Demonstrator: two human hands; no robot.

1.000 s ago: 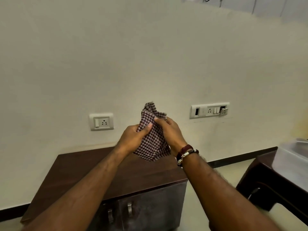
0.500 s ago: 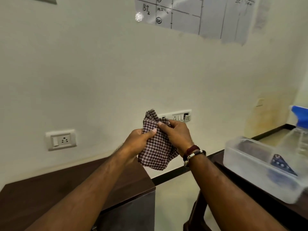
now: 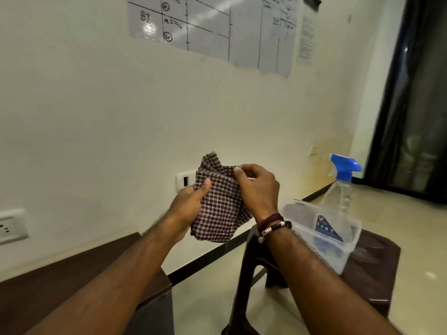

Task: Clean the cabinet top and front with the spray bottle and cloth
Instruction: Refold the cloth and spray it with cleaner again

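A brown-and-white checked cloth (image 3: 217, 209), folded, is held up in front of me by both hands. My left hand (image 3: 187, 206) grips its left side with the thumb on the front. My right hand (image 3: 258, 189) pinches its upper right corner. The dark wooden cabinet (image 3: 43, 286) sits low at the left, only its top and right edge showing. A clear spray bottle (image 3: 338, 201) with a blue trigger head stands upright in a clear plastic tub (image 3: 338, 252) at the right.
The tub rests on a dark brown plastic stool (image 3: 370, 269) to the right of the cabinet. Wall sockets (image 3: 11, 226) are mounted on the cream wall, with a whiteboard sheet (image 3: 217, 27) above. A dark doorway (image 3: 416, 105) stands at far right. Floor shows between cabinet and stool.
My view has swung right and up: the cabinet slid to the left edge and the stool, tub and spray bottle came into view. Both hands kept hold of the cloth.
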